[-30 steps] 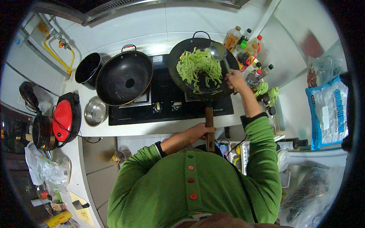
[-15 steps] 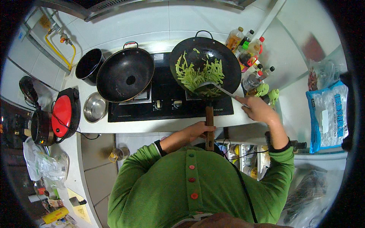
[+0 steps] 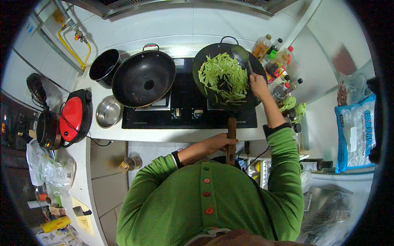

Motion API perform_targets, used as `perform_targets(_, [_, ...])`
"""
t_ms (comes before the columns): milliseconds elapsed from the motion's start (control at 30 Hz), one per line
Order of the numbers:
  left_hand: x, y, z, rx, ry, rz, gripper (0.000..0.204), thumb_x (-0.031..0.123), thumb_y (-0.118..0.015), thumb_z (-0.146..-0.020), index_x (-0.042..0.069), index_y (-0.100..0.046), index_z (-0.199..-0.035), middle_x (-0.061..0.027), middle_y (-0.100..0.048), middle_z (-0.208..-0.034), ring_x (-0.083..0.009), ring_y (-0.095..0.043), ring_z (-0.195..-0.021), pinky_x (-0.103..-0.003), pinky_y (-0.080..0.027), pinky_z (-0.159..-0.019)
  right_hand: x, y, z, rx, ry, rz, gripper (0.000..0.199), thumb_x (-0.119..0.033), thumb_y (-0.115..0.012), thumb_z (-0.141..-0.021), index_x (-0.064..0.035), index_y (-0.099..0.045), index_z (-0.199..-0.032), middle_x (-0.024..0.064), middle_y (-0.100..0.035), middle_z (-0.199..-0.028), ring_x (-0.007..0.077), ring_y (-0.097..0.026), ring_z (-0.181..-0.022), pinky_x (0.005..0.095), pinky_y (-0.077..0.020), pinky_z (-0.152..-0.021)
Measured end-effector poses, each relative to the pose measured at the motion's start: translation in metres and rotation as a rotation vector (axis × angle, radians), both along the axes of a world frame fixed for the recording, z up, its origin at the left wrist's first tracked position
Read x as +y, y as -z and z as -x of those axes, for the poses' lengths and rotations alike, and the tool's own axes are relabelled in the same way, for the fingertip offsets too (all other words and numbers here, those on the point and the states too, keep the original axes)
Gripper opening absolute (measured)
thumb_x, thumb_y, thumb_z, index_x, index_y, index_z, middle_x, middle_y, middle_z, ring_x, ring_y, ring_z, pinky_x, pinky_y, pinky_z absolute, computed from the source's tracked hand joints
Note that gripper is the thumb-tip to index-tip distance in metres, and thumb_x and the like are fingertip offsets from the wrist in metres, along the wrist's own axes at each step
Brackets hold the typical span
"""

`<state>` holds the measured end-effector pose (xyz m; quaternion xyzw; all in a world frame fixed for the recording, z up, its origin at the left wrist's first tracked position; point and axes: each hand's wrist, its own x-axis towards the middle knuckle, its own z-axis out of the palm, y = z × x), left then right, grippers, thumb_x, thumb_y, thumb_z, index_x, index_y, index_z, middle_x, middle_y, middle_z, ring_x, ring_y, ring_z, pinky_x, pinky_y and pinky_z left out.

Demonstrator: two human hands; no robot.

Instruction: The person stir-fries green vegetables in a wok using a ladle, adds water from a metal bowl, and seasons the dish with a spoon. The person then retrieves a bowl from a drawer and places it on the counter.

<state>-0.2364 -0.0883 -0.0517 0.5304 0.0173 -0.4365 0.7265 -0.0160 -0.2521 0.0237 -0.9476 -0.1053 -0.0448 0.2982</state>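
Sliced green vegetable strips (image 3: 214, 67) are spread over the middle of the black wok (image 3: 201, 51) on the right side of the stove. My left hand (image 3: 218, 143) is wrapped round the wok's wooden handle (image 3: 232, 128), close to my body. Over the wok's right side, my right hand (image 3: 259, 86) grips a metal wok spatula (image 3: 240, 53) by its handle. The spatula's head is at the far right part of the wok, behind the strips. Part of its handle is hidden in my fingers.
A second black wok (image 3: 135, 82) sits on the left burner of the stove (image 3: 186, 121). Beside it stand a dark pot (image 3: 98, 69) and a steel bowl (image 3: 108, 111). Several sauce bottles (image 3: 261, 47) crowd the counter at right. A red-lidded appliance (image 3: 73, 119) is at left.
My right hand has moved away from me and slightly left, carrying the spatula to the wok's far side. The vegetable strips are spread out more. My left hand stays on the handle.
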Motion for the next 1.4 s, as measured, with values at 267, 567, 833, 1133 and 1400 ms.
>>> perform_targets(267, [0.001,0.01,-0.007,0.012,0.082,0.08,0.034,0.041,-0.066,-0.083,0.012,-0.058,-0.099,-0.0011,-0.061,-0.09,-0.015,-0.057,-0.082,-0.033,-0.042,-0.071,-0.014,-0.029,0.081,-0.122,-0.442,0.483,0.034,-0.017,-0.053,-0.088,-0.0115,-0.055,-0.121,0.0163,-0.057,-0.085,0.0374,-0.059,-0.073,0.0468,-0.0472,-0.063])
perform_targets(567, [0.004,0.002,-0.011,0.02,0.12,0.024,0.033,0.036,-0.061,-0.088,0.007,-0.059,-0.104,-0.0044,-0.065,-0.096,-0.0162,-0.061,-0.086,-0.032,-0.046,-0.075,-0.098,-0.142,0.133,0.098,-0.429,0.613,0.031,-0.017,-0.055,-0.087,-0.0107,-0.059,-0.117,0.0186,-0.062,-0.092,0.0383,-0.061,-0.078,0.046,-0.0489,-0.07])
perform_targets(833, [0.007,-0.005,-0.011,-0.006,0.144,0.002,0.029,0.034,-0.059,-0.09,0.007,-0.062,-0.099,-0.0035,-0.066,-0.094,-0.0149,-0.061,-0.086,-0.031,-0.047,-0.077,-0.039,-0.033,0.062,-0.105,-0.275,0.467,0.024,-0.017,-0.052,-0.089,-0.0073,-0.062,-0.109,0.0216,-0.063,-0.083,0.039,-0.061,-0.082,0.048,-0.0494,-0.07])
perform_targets(1133, [0.004,-0.002,-0.008,-0.018,0.089,0.009,0.024,0.031,-0.06,-0.089,0.008,-0.062,-0.095,-0.0012,-0.065,-0.09,-0.013,-0.061,-0.081,-0.029,-0.046,-0.074,-0.034,-0.015,-0.007,0.118,0.09,-0.034,0.024,-0.02,-0.051,-0.09,0.002,-0.061,-0.093,0.0259,-0.062,-0.08,0.0397,-0.062,-0.077,0.0439,-0.0478,-0.066])
perform_targets(1400, [0.005,0.0,-0.008,0.001,0.105,0.067,0.033,0.04,-0.065,-0.084,0.012,-0.059,-0.101,-0.0012,-0.063,-0.091,-0.0143,-0.057,-0.084,-0.032,-0.042,-0.073,-0.038,-0.048,0.048,-0.165,-0.51,0.442,0.029,-0.021,-0.054,-0.089,-0.0108,-0.06,-0.114,0.0173,-0.06,-0.083,0.0375,-0.059,-0.074,0.0463,-0.0477,-0.065])
